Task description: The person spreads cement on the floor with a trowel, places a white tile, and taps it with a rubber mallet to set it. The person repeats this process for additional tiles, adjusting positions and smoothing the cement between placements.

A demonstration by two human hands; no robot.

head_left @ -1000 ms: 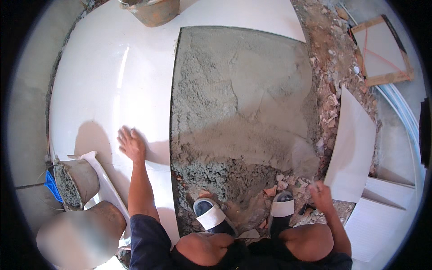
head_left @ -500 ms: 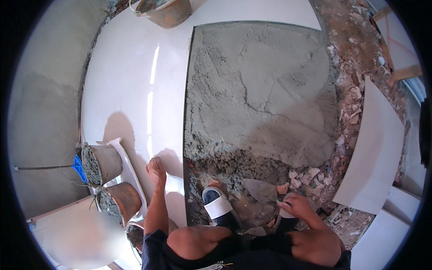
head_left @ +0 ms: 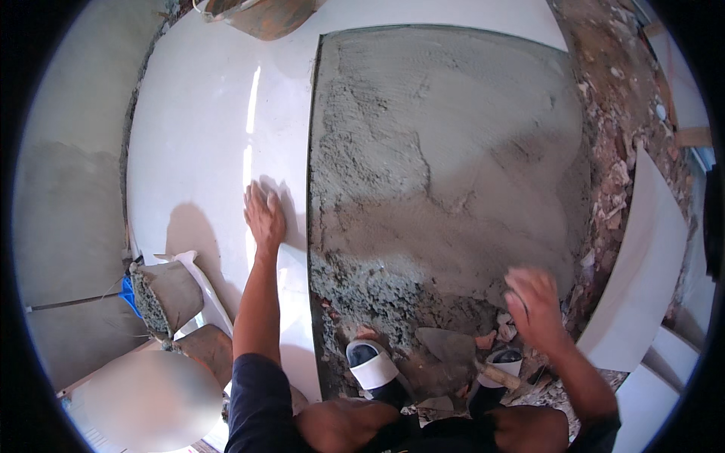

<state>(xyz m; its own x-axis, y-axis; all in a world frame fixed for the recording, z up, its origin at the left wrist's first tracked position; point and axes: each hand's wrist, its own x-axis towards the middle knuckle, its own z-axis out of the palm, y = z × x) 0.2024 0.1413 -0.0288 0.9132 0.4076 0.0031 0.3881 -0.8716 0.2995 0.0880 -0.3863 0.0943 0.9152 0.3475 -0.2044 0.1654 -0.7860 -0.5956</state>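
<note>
My left hand (head_left: 264,215) rests open on the glossy white tile (head_left: 189,151), its fingers spread near the edge that borders the mortar. Over the near right part of the wet grey mortar bed (head_left: 468,128), my right hand (head_left: 536,302) is raised, somewhat blurred, with loosely bent fingers and nothing seen in it. Below that hand lies a trowel: its grey blade (head_left: 445,344) points left on the rough ground, and its wooden handle (head_left: 498,375) sits by my right sandal (head_left: 506,362).
Two mortar-crusted buckets (head_left: 177,294) (head_left: 211,347) lean at the left, and another bucket (head_left: 276,19) stands on the far tile. Rubble (head_left: 615,181) borders the bed on the right, beside a loose white tile piece (head_left: 642,264). My left sandal (head_left: 374,370) is near the mortar's edge.
My left hand has slid farther forward along the tile and its fingers have spread. My right hand has let go of the trowel and risen forward and right; the trowel stays on the ground.
</note>
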